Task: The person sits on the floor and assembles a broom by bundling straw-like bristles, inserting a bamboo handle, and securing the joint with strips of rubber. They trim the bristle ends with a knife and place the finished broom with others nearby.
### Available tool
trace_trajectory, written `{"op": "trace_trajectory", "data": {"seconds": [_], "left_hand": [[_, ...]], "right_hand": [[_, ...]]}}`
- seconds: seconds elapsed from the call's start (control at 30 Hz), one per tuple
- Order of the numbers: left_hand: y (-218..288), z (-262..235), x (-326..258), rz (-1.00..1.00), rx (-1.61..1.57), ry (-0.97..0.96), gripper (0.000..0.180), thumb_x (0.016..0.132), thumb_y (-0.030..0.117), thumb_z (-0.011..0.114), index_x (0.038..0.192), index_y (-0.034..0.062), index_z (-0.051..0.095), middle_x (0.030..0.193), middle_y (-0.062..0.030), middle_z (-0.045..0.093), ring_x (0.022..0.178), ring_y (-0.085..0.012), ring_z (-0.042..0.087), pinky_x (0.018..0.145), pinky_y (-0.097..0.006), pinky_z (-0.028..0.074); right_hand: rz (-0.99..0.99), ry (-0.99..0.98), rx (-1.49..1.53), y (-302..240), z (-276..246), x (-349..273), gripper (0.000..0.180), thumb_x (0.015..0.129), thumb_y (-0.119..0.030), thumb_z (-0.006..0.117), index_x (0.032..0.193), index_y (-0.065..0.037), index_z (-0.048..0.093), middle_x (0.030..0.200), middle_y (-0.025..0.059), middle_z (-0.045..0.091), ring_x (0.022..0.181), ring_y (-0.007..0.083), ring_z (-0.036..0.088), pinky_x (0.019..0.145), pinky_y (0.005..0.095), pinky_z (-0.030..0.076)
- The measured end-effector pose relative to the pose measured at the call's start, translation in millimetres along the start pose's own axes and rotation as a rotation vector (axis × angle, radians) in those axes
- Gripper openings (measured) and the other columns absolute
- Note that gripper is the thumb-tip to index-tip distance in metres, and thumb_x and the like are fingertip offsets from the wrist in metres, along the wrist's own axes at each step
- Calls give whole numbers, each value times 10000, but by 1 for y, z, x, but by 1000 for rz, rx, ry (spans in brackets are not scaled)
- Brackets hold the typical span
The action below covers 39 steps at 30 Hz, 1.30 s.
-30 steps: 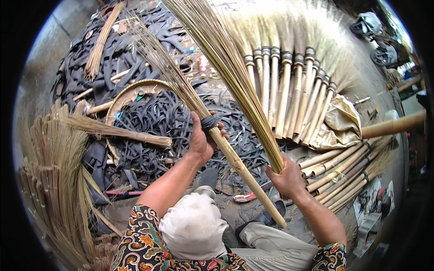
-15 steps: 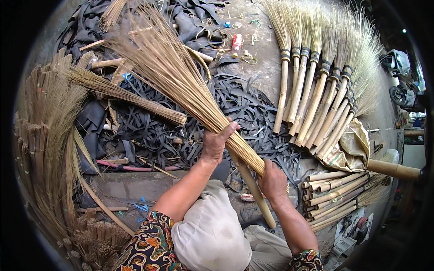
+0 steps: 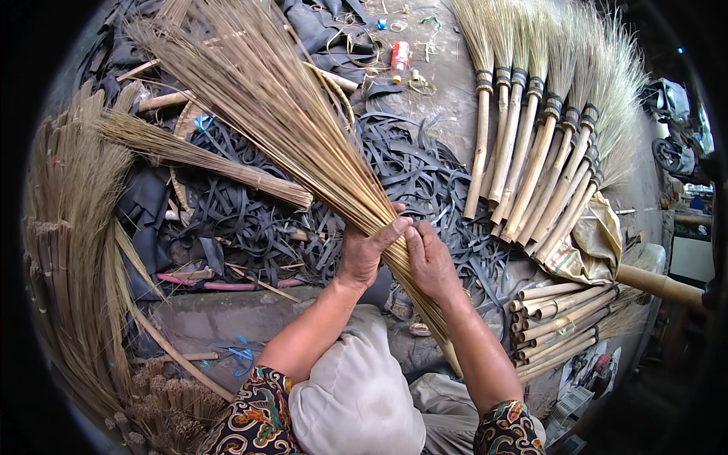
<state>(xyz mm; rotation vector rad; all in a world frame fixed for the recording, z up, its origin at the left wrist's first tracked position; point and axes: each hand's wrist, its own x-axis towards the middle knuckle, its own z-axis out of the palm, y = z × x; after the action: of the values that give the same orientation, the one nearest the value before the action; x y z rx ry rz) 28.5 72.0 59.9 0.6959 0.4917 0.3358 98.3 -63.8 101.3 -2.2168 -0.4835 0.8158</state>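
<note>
A large bundle of long thin broom sticks (image 3: 303, 152) fans out toward the upper left and narrows toward my lap. My left hand (image 3: 362, 256) is wrapped round its narrow part from the left. Just beside it, my right hand (image 3: 431, 262) is closed on the same bundle, its thumb nearly meeting the left thumb. Below my right hand the stick ends run down along a bamboo handle (image 3: 453, 362), of which little more than the tip shows. The rest of the handle is hidden behind the sticks and my hands.
Black rubber strips (image 3: 254, 220) lie heaped beyond my knee, with a smaller stick bundle (image 3: 220, 163) across them. Finished brooms (image 3: 523, 159) are lined up at right, above stacked bamboo handles (image 3: 561, 322). Loose sticks (image 3: 72, 250) stand along the left. A red-and-white bottle (image 3: 400, 59) lies farther off.
My right hand has slid up the bundle from its lower end to beside my left hand. The sticks now cover more of the bamboo handle, and their spread tops have shifted nearer the camera.
</note>
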Motion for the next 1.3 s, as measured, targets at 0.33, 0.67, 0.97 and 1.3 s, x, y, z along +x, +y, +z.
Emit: {"op": "trace_trajectory", "data": {"seconds": [0.33, 0.67, 0.97, 1.3], "left_hand": [[15, -9, -5, -88, -39, -22, 627, 964, 48, 777, 1531, 5, 513, 1479, -187, 628, 1390, -278, 608, 1204, -419, 482], [15, -8, -2, -124, 22, -80, 884, 908, 132, 785, 1632, -79, 324, 1667, -245, 412, 1577, -335, 388, 1325, -461, 286], [20, -8, -3, -156, 80, -179, 725, 915, 134, 771, 1526, -54, 429, 1353, -222, 658, 1261, -299, 664, 1092, -413, 548], [3, 2, -7, -109, 132, -23, 310, 976, 50, 745, 1253, -12, 619, 1088, -70, 699, 995, -167, 713, 971, -343, 587]], "right_hand": [[-117, -391, 158, -12, 5, 7, 952, 774, -325, 909, 1524, 18, 432, 1350, 238, 668, 1288, 345, 645, 1136, 431, 468], [34, -357, 117, -21, 8, 1, 959, 730, -256, 909, 1518, 45, 455, 1335, 206, 697, 1290, 272, 645, 1131, 406, 478], [18, -523, 248, -20, -1, 12, 701, 728, -191, 829, 1333, 60, 577, 1193, 206, 721, 1110, 302, 709, 985, 411, 561], [38, -135, -45, -22, 10, -5, 596, 771, -330, 803, 1230, 15, 643, 1037, 286, 758, 1024, 477, 731, 902, 517, 586]]}}
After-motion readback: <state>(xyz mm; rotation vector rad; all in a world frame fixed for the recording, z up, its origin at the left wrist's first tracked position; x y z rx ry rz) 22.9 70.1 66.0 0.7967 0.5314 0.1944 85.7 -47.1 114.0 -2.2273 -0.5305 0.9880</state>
